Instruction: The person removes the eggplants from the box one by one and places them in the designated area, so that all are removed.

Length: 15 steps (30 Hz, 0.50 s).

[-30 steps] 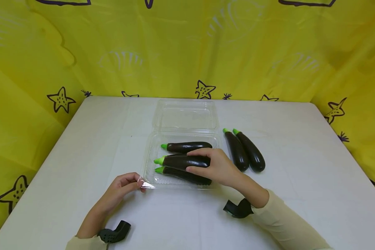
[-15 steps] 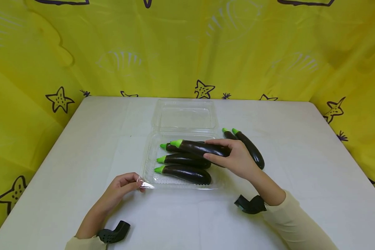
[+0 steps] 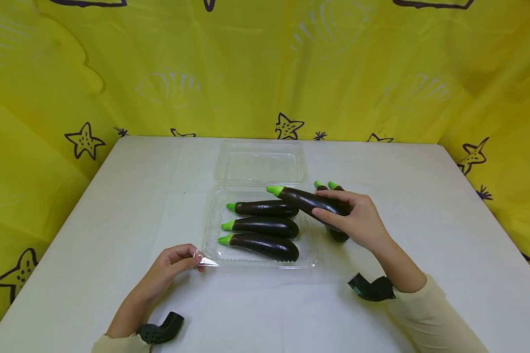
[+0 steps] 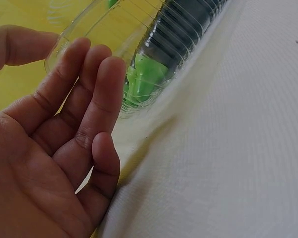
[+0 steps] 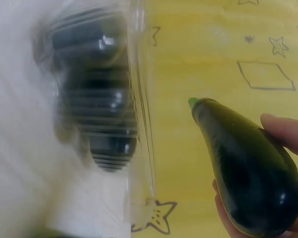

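My right hand (image 3: 359,220) grips the thick end of a dark eggplant (image 3: 298,197), raised above the container's right edge, its green stem pointing left. In the right wrist view that eggplant (image 5: 246,166) lies between thumb and fingers. My left hand (image 3: 176,262) pinches the front left corner of a clear plastic clamshell container (image 3: 310,252). Three eggplants (image 3: 262,226) lie side by side in its base, stems to the left. Beyond the right hand two more eggplants (image 3: 339,236) rest on the table, mostly hidden by it.
The container's clear lid (image 3: 261,163) lies folded back toward the far edge of the white table (image 3: 137,196). A yellow patterned curtain (image 3: 238,88) hangs behind and along both sides. Each wrist wears a black camera mount (image 3: 373,288).
My right hand has lifted an eggplant up off those in the container and carried it to the right, tilting it. The other three are uncovered. My left hand stays at the corner.
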Motion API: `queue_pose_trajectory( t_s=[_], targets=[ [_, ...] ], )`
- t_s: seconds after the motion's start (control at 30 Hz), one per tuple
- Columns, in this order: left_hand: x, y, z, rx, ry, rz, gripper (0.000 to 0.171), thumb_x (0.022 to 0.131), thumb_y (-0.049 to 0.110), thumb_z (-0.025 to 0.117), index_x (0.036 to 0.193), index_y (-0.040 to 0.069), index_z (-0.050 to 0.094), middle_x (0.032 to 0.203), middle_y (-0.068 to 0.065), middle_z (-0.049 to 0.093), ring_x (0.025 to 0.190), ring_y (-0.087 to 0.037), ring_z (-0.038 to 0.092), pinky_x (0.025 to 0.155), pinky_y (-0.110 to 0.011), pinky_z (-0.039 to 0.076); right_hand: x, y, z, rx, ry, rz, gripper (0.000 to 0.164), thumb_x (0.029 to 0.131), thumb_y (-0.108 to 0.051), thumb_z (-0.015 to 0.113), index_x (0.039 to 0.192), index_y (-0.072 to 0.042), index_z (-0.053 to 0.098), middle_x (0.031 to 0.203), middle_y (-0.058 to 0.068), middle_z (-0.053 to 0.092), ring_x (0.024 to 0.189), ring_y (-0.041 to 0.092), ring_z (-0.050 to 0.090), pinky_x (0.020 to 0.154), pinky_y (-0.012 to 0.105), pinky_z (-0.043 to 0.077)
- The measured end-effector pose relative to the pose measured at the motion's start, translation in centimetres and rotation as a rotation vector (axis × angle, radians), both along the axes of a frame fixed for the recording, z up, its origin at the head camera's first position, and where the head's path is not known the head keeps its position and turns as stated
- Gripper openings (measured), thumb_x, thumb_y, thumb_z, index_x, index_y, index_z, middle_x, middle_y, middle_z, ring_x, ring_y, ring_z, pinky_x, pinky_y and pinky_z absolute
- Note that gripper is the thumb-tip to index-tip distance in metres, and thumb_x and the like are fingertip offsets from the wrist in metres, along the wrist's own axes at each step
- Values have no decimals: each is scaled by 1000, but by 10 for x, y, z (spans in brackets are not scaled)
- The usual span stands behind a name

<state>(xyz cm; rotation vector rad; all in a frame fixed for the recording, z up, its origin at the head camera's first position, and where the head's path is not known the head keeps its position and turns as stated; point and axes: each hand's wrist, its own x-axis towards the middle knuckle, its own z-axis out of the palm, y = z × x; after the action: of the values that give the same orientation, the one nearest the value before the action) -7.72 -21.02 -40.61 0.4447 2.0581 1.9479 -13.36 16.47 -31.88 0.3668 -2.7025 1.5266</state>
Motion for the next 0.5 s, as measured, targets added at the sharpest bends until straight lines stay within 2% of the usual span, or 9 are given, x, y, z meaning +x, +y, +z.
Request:
queue_pose_trajectory(
  t_s=[0.23,0.4,0.5],
  targets=[
    [1,0,1,-14,-24,14,15,91,5,50,85,-9,53,77,-6,63,77,-17,58,76,-25,43,0,16,3,-30,21,-94,39,80,-18,72,114,-2,63,110,14,62,83,14,55,65,19,47],
    [1,0,2,-18,-18,11,16,92,5,49,85,-9,53,77,-6,63,77,-17,58,77,-25,43,0,27,4,-33,29,-126,40,81,-18,71,115,1,62,108,16,61,80,10,56,65,17,47],
    [1,0,2,-15,-11,6,15,92,4,49,85,-9,53,77,-6,63,77,-17,58,77,-25,43,0,34,3,-38,29,-158,41,82,-19,70,116,2,60,106,11,61,79,10,56,65,17,47]
  ],
)
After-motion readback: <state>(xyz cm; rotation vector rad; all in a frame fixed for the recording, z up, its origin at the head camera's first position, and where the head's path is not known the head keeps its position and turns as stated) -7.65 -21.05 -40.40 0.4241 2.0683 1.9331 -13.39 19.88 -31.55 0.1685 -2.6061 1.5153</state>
